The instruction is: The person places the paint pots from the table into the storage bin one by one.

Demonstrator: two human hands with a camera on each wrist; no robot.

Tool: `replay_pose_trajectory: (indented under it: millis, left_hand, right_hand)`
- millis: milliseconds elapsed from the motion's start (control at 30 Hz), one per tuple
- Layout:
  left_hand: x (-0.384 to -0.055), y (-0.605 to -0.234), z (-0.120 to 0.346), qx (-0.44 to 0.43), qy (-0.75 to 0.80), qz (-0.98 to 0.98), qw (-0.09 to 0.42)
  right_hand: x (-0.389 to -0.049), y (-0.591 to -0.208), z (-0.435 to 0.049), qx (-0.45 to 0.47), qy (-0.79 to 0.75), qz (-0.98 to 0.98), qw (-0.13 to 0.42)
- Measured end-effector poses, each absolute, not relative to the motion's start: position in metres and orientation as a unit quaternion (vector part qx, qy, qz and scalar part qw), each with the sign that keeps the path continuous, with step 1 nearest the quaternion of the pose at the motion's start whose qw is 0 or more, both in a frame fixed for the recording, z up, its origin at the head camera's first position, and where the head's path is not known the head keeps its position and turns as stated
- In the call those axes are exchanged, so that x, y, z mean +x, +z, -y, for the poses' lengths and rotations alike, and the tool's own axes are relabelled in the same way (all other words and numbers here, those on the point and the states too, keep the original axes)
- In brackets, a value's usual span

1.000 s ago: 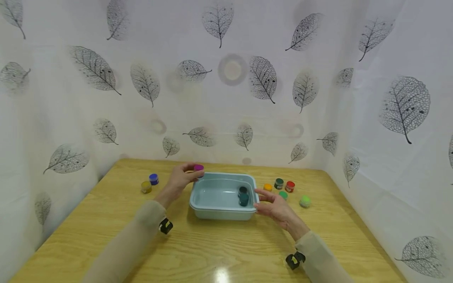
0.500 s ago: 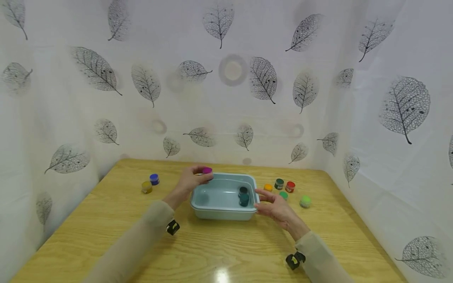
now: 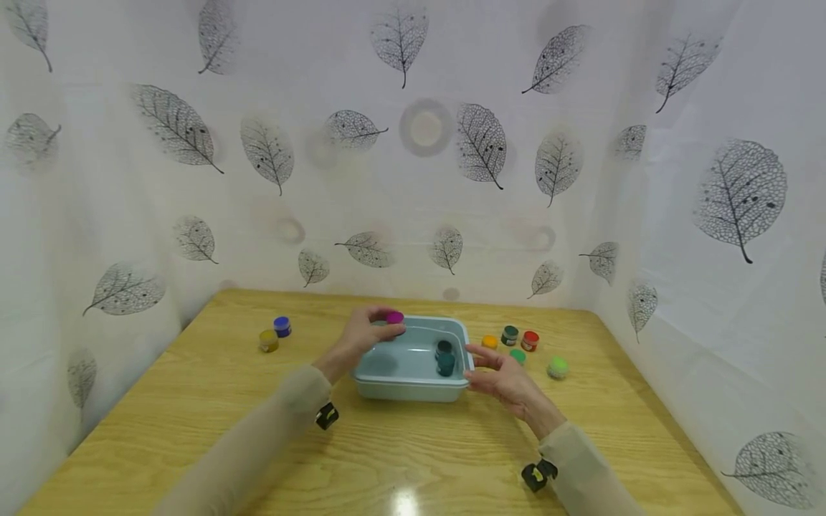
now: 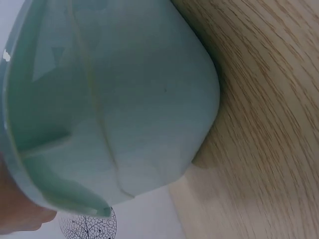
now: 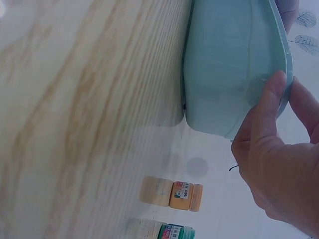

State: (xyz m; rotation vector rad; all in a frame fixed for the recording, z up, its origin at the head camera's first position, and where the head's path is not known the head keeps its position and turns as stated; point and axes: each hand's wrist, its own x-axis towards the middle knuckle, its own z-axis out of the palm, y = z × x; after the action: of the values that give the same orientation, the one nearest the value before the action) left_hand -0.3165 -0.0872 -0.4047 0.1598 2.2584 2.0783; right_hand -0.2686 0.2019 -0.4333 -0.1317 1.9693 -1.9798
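As far as writing goes, the only legible bit is in the right wrist view: the label on the orange jar point(image 5: 182, 195) seems to read "deli". The green jar point(image 5: 172, 232) beside it has a label too, but it's cut by the frame edge and I can't read it. Labels on the red jar point(image 3: 530, 340) and dark green jar point(image 3: 510, 335) are too small in the head view. Hands apart: left hand point(image 3: 364, 335) pinches the magenta-lidded jar point(image 3: 396, 317) at the far left of the tub point(image 3: 400, 369); can't tell if that jar touches the rim. Right hand point(image 3: 506, 376) grips the tub's right rim, thumb and fingers across the edge. In the tub, toward the right wall: black jar point(image 3: 444, 349), with teal jar point(image 3: 446, 365) just nearer. Lime jar point(image 3: 558, 368) sits farther right; blue jar point(image 3: 282, 327) and yellow jar point(image 3: 268, 340) stand together well left on the wood table point(image 3: 387, 444). Obstructions: right hand sits in front of the right-side jars, left hand covers the tub's left edge, tub wall fills the left wrist view. Leaf-print curtain point(image 3: 348, 57) along the far side.
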Motion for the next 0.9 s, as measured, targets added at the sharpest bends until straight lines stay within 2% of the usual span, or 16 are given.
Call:
replay_pose_trajectory:
  millis: [200, 567, 900]
  left_hand:
    - [-0.317, -0.409, 0.077, 0.054, 0.666, -0.742, 0.046]
    - [-0.322, -0.414, 0.061, 0.08, 0.643, -0.754, 0.104]
    - [-0.325, -0.421, 0.046, 0.077, 0.641, -0.754, 0.119]
  right_hand:
    - [-0.268, -0.434, -0.202, -0.053, -0.699, -0.691, 0.176]
    - [-0.268, -0.435, -0.201, -0.051, -0.697, -0.694, 0.173]
    - [-0.268, -0.435, -0.202, -0.045, -0.694, -0.699, 0.167]
